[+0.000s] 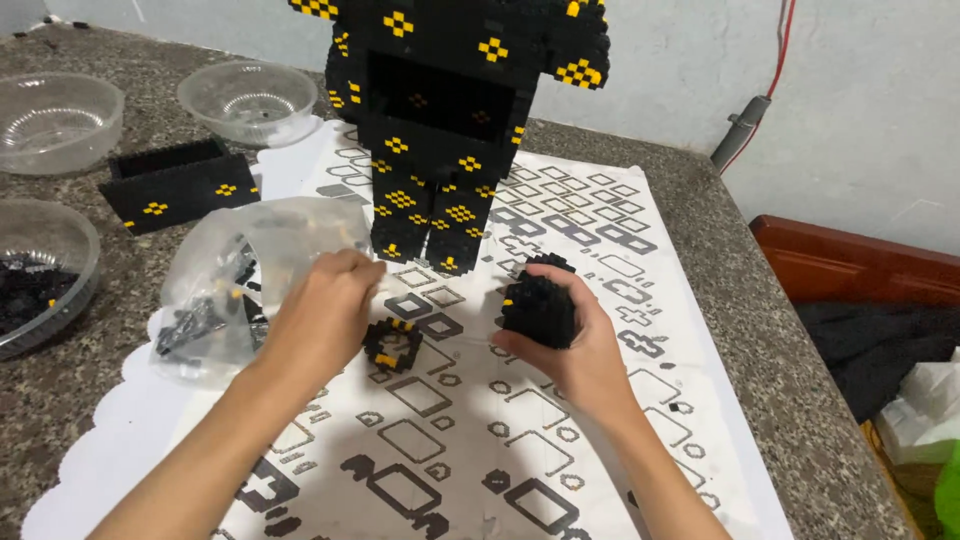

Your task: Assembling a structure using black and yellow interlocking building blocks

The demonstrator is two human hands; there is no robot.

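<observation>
A tall black block figure with yellow squares [440,130] stands on a white instruction sheet [600,230]. My right hand [575,345] grips a rounded black block piece [538,305] just right of the figure's legs. My left hand [325,310] rests with its fingers bent at the edge of a clear plastic bag of small bricks [215,300]; whether it pinches a brick I cannot tell. A small black and yellow ring-shaped piece [392,345] lies on the sheet between my hands.
A flat black block panel [180,185] lies at the left. Two clear bowls [50,120] [250,98] stand behind it, and a third bowl [40,265] holds black bricks. The speckled stone table [790,380] ends at the right, beside a wooden edge [850,265].
</observation>
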